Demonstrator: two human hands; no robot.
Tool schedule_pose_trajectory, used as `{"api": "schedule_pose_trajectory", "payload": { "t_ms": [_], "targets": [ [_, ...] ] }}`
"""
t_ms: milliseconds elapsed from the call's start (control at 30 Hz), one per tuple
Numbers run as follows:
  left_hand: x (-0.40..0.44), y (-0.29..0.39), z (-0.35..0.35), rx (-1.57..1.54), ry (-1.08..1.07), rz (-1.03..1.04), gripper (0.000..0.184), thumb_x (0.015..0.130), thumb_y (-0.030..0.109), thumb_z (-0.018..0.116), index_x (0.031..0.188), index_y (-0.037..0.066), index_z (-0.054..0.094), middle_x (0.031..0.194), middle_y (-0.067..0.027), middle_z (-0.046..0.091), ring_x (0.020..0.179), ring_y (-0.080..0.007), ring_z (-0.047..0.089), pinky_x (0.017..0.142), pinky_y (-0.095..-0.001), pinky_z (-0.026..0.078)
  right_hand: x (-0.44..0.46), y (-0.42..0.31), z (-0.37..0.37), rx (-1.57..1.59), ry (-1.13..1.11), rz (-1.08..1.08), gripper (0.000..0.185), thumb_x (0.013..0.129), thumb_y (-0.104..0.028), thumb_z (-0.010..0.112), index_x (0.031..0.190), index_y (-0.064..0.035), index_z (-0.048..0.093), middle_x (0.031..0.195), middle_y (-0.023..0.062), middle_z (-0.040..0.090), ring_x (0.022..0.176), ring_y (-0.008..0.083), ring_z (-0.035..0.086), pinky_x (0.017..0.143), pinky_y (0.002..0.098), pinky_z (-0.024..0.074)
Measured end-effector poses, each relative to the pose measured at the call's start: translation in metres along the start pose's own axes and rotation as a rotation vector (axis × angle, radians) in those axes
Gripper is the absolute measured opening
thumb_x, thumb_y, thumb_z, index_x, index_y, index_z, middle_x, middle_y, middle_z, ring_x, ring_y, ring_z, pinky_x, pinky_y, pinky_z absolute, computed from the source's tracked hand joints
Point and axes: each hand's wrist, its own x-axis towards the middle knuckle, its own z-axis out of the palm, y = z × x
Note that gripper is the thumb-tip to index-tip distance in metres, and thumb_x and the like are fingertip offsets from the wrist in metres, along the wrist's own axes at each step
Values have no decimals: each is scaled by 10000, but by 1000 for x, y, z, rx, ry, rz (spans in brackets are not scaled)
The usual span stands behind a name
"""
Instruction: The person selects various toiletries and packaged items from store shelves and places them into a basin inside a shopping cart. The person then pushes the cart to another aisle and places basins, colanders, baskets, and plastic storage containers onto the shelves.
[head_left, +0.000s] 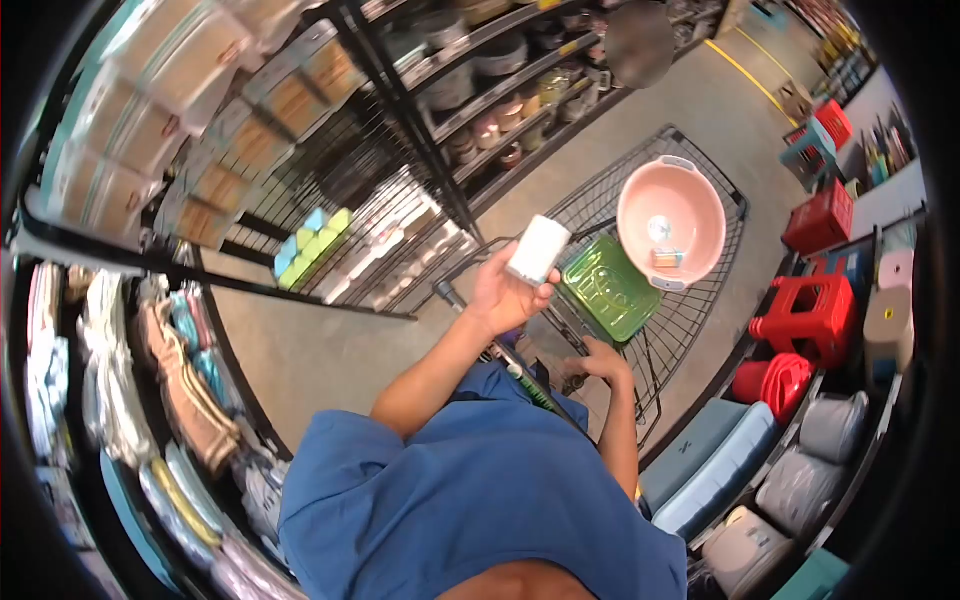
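My left hand (503, 290) is closed around a small white box (539, 249), held up left of the cart's handle. Low on the right, my right hand (603, 362) rests by the cart (686, 340) near its handle; what its fingers grip is too small to make out for sure. Inside the cart lie a green plastic container (610, 290) and, beyond it, a pink basin (672, 215) with a small packet (667, 259) in it.
Shelves with folded textiles (180, 380) line the left side. A wire rack (350, 240) stands ahead on the left. On the right are a red stool (808, 318), blue-grey boxes (700, 455) and grey bins (800, 488). The grey floor (345, 350) shows between.
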Motion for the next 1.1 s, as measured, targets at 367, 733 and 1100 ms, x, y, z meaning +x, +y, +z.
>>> {"api": "schedule_pose_trajectory", "payload": {
  "t_ms": [367, 733, 1100],
  "targets": [
    [-80, -23, -35, -81, -62, 138, 524, 916, 389, 502, 1256, -6, 452, 992, -167, 567, 751, -215, 550, 601, -297, 447, 10, 18, 4, 12, 74, -26, 752, 725, -336, 733, 1263, 112, 459, 1022, 195, 611, 844, 223, 595, 638, 330, 483],
    [-55, -47, -12, 1800, 475, 918, 550, 607, 151, 819, 1073, 30, 553, 947, -125, 574, 875, -295, 584, 776, -366, 464, -13, -9, -5, -114, -15, -13, 903, 753, -445, 680, 1375, 112, 335, 1416, 288, 372, 1284, 351, 433, 1028, 349, 378],
    [-55, -43, -17, 1899, 439, 1018, 620, 593, 240, 881, 1062, 17, 542, 1001, -136, 564, 918, -286, 575, 797, -370, 470, -30, -31, -13, -88, -54, 0, 921, 750, -470, 681, 1377, 109, 334, 1417, 287, 370, 1324, 355, 379, 1088, 344, 304]
  ]
}}
